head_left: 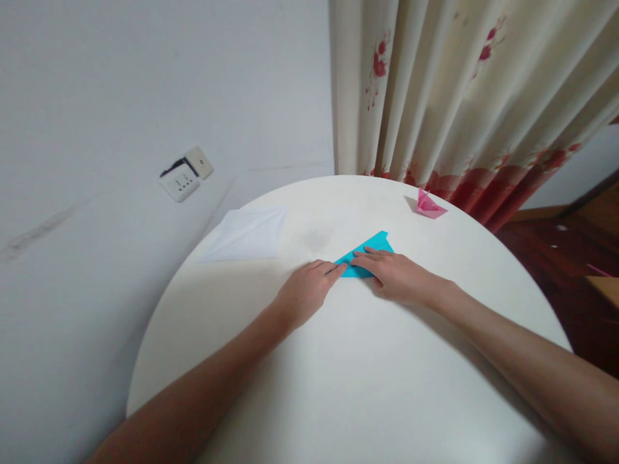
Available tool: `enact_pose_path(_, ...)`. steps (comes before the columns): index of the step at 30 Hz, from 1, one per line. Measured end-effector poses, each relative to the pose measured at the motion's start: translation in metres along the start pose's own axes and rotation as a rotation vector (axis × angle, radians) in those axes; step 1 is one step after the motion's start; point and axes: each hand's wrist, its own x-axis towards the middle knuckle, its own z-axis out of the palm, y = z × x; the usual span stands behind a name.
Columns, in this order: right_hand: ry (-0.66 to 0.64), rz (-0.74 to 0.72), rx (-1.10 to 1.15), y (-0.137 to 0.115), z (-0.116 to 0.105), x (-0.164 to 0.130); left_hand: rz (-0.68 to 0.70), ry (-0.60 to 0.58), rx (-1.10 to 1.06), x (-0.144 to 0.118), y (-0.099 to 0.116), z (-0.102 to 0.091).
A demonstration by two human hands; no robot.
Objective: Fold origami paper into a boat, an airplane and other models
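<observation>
A folded blue paper (370,248) lies flat on the round white table (367,386), near its middle. My left hand (304,293) rests on the table with its fingertips pressing the paper's left corner. My right hand (394,274) lies palm down on the paper's near edge, fingers flat and pointing left. Both hands press the sheet against the table; neither lifts it. Part of the paper is hidden under my right fingers.
A white folded paper (249,235) lies at the table's far left. A small pink folded paper figure (428,205) stands near the far edge. Behind it hangs a cream curtain with red flowers (464,90). A wall socket (186,174) sits on the white wall at left.
</observation>
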Motion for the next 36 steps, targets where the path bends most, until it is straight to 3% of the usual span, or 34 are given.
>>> enact_pose_path(14, 0.069, 0.011, -0.123, -0.006, -0.006, 0.002, -0.074, 0.123, -0.184, 0.006, -0.006, 0.007)
enact_pose_path(20, 0.451, 0.230, -0.340, -0.010, -0.006, -0.001, -0.124, 0.221, -0.374, 0.010, -0.014, 0.016)
enact_pose_path(24, 0.585, 0.094, -0.261, -0.030, 0.001, -0.002, -0.167, 0.270, -0.451, 0.013, -0.017, 0.018)
enact_pose_path(28, 0.497, -0.040, -0.091, -0.058, 0.014, -0.003, -0.158, 0.309, -0.488, 0.013, -0.020, 0.020)
enact_pose_path(31, 0.379, 0.062, -0.086, -0.064, 0.027, -0.003, -0.162, 0.320, -0.458, 0.013, -0.022, 0.021)
enact_pose_path(36, 0.188, 0.186, -0.033, -0.050, 0.043, 0.003, -0.158, 0.310, -0.405, 0.013, -0.022, 0.021)
